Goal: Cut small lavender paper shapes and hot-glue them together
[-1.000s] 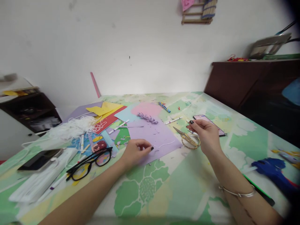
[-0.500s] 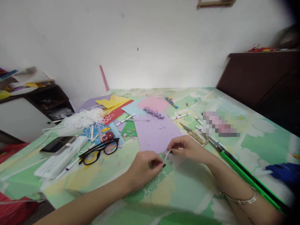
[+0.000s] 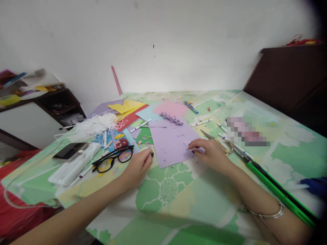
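My right hand is over the right edge of a lavender paper sheet, thumb and fingers drawn close together. A thin white string shows at its fingertips, faint against the sheet. Just right of a pair of black-framed glasses, my left hand is closed with curled fingers. Whatever might be inside it is hidden. A twisted lavender paper piece lies on the upper part of the sheet, with small paper scraps around it. Gold-handled scissors lie beyond my right hand.
On the left are a tangle of white string, coloured papers, a phone and a white case. Several markers are scattered about. A green-handled cutter lies at the right, beside my forearm.
My left hand has moved left, away from my right hand, to beside the glasses. My right hand has moved up onto the lavender sheet with the string. The view has shifted slightly.
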